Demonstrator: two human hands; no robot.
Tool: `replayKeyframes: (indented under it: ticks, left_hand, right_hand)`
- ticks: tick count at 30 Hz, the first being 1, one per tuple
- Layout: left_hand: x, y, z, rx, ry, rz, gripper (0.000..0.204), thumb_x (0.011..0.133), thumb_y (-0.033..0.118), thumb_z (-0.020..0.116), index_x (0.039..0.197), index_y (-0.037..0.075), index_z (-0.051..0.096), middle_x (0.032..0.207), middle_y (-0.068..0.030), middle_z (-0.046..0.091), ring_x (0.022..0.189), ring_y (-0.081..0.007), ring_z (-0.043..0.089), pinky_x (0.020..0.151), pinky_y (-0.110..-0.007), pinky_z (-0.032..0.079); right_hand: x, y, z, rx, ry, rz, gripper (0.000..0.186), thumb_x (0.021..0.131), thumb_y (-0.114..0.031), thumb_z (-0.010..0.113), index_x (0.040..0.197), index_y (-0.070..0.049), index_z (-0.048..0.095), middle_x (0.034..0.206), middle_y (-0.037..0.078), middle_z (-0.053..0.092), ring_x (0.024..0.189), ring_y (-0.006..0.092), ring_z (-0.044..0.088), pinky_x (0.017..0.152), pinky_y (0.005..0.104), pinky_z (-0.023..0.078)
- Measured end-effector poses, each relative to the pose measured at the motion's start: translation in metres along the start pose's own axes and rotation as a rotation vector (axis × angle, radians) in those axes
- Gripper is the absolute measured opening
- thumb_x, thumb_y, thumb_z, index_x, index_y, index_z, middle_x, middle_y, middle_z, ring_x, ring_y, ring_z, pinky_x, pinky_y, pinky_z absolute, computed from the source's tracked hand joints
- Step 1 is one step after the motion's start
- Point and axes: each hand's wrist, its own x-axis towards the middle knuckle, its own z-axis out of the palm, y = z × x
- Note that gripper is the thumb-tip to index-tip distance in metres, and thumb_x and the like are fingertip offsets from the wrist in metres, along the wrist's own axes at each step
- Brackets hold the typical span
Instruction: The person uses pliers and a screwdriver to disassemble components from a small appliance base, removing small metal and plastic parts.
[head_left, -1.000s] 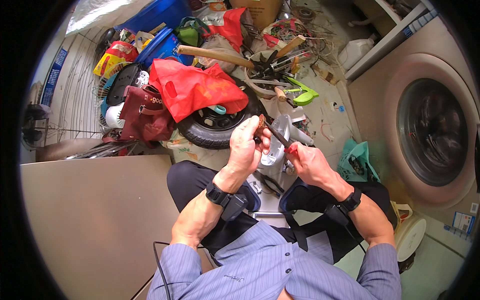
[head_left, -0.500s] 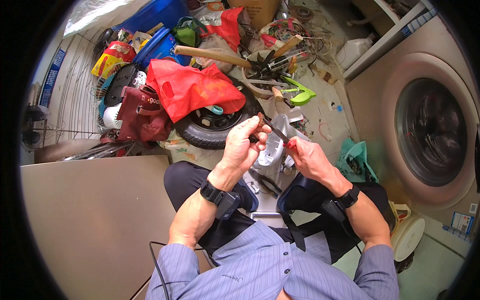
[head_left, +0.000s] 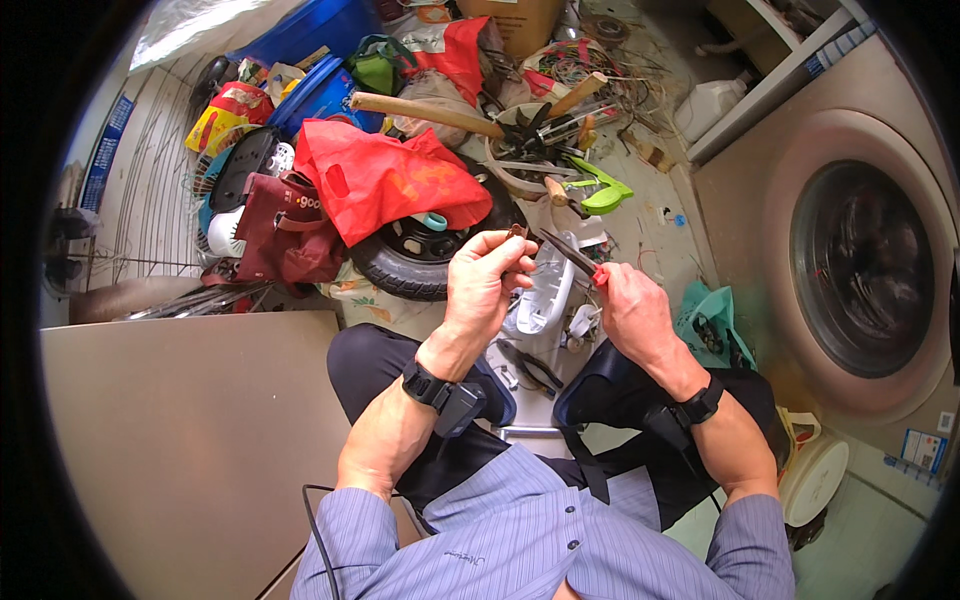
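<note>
My left hand (head_left: 482, 288) is closed in a pinch around a small brownish, copper-coloured piece (head_left: 517, 231), too small to name exactly. In my right hand (head_left: 637, 312) I grip a red-handled tool with a slim dark blade (head_left: 568, 253); its exact kind is unclear. The blade points up and left, and a gap separates its tip from the small piece. Below and between my hands lies a white plastic housing (head_left: 543, 300). Small white parts (head_left: 581, 325) sit beside it. Black-handled pliers (head_left: 530, 367) rest on the floor between my feet.
A black-tyred wheel (head_left: 400, 265) lies ahead, partly under a red bag (head_left: 385, 185). Beyond are a wooden-handled tool (head_left: 425, 113), a lime-green tool (head_left: 603, 190) and tangled wires (head_left: 575, 65). A washing machine (head_left: 740, 200) stands right, a teal bag (head_left: 708, 315) near it, a flat beige panel (head_left: 190, 430) left.
My right hand has moved right and slightly down, drawing the red-handled tool away from the small piece. My left hand has shifted slightly and still pinches the piece.
</note>
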Motion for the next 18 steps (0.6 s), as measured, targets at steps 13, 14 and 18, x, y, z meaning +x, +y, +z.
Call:
replayKeyframes:
  ticks: [13,14,18]
  left_hand:
    - [0.003,-0.009,-0.002,0.015,-0.001,0.066,0.006,0.094,0.004,0.067,0.099,0.003,0.063,0.092,-0.0098,0.070,0.073,-0.0129,0.068,0.057,-0.024,0.058]
    - [0.003,-0.010,-0.003,0.005,-0.012,0.084,0.007,0.093,0.004,0.067,0.098,0.003,0.062,0.092,-0.0102,0.070,0.074,-0.0135,0.069,0.057,-0.024,0.058]
    - [0.002,-0.011,-0.001,0.016,-0.006,0.090,0.007,0.093,0.003,0.067,0.097,0.003,0.062,0.092,-0.0103,0.070,0.074,-0.0144,0.069,0.058,-0.025,0.058]
  right_hand:
    - [-0.002,-0.005,0.001,-0.104,-0.079,-0.012,0.005,0.087,-0.006,0.055,0.092,-0.004,0.054,0.083,0.014,0.058,0.077,0.0317,0.064,0.067,0.0424,0.055]
    - [-0.003,-0.007,0.001,-0.103,-0.078,-0.010,0.005,0.087,-0.006,0.055,0.092,-0.004,0.054,0.083,0.014,0.058,0.077,0.0317,0.064,0.067,0.0424,0.055]
    - [-0.003,-0.008,0.000,-0.095,-0.092,0.010,0.004,0.087,-0.006,0.055,0.090,-0.004,0.052,0.082,0.014,0.058,0.077,0.0324,0.064,0.067,0.0431,0.055]
